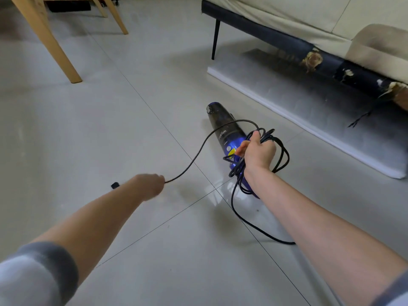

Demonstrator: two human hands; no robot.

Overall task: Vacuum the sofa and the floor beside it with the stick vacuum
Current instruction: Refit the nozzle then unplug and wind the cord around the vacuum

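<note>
A blue stick vacuum [225, 129] with a dark clear dust cup points away from me over the grey tiled floor [132, 120]. My right hand [259, 152] grips its handle together with several loops of black power cord [280, 155]. One strand of cord arcs left to my left hand [150, 185], which pinches it near the black plug [115, 185]. The cream sofa [298, 16] with its worn dark base rail stands at the upper right.
A flat grey pad [309, 111] lies on the floor under the sofa's front edge, beside a thin black sofa leg [216, 38]. Wooden furniture legs [50, 40] stand at the upper left. A loose length of cord trails on the tiles under my right forearm.
</note>
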